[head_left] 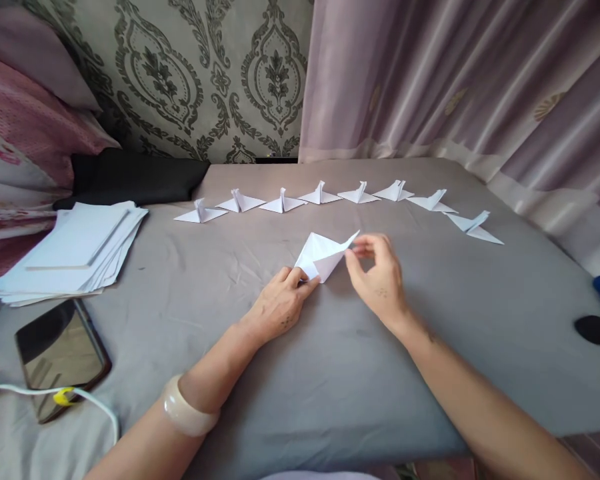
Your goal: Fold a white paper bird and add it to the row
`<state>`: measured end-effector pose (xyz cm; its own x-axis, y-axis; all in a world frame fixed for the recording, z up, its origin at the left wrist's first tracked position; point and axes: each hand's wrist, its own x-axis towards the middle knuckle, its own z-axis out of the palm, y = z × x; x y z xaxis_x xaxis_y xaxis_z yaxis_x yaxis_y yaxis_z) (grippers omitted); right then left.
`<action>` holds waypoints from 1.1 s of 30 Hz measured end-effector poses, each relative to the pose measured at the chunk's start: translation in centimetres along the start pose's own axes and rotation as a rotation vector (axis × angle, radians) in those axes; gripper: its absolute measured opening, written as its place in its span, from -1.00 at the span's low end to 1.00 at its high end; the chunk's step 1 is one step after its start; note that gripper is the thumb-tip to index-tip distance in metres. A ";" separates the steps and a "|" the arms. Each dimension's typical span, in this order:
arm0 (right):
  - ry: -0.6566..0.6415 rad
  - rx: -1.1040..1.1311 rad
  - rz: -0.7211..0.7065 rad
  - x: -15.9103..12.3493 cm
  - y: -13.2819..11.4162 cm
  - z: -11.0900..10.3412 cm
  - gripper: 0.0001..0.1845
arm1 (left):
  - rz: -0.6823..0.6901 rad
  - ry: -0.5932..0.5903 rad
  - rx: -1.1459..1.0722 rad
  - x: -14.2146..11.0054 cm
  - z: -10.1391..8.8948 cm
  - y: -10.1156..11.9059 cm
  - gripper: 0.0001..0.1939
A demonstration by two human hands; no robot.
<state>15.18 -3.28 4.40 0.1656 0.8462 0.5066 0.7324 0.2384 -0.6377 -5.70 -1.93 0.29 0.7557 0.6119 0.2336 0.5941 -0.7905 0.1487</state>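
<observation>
A partly folded sheet of white paper [325,257] sits at the middle of the grey cloth surface [260,393], one narrow flap rising at its right. My left hand [283,300] grips its lower left corner, fingers pressed together on the paper. At the right, my right hand [380,273] pinches the edge near the raised flap between thumb and fingertips. Beyond them several folded white paper shapes [283,202] stand in a curved row, each with flat side points and an upright middle. A pale bangle [187,410] circles my left forearm.
At the left lies a stack of white paper [75,247], in front of a black cloth-like item [135,177]. A phone [63,353] rests nearer, crossed by a white cable [100,403]. A purple curtain [380,80] hangs behind; a dark rounded object [595,329] is at the right edge.
</observation>
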 end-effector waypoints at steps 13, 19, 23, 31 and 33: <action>-0.402 -0.110 0.010 -4.5 0.7 1.3 -0.61 | -0.026 -0.024 -0.023 -0.4 -0.1 0.0 -0.43; -0.446 -0.141 -0.008 -4.6 0.2 0.8 -0.55 | -0.030 -0.023 -0.106 -1.0 -0.4 0.1 -0.41; -0.461 -0.165 -0.064 -4.9 0.0 0.7 -0.48 | -0.044 0.004 -0.270 -1.3 -1.0 -0.1 -0.51; -0.472 -0.207 -0.148 -5.0 0.1 0.5 -0.46 | -0.365 0.185 -0.621 -1.0 -1.6 -0.2 -0.81; -0.474 -0.214 -0.150 -4.9 0.1 0.5 -0.47 | -0.433 0.214 -0.687 -0.8 -1.7 0.0 -0.82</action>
<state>14.08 -7.18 1.53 -0.2306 0.9444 0.2342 0.8516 0.3123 -0.4210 -6.74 -2.42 1.70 0.3897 0.9015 0.1881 0.4671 -0.3695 0.8033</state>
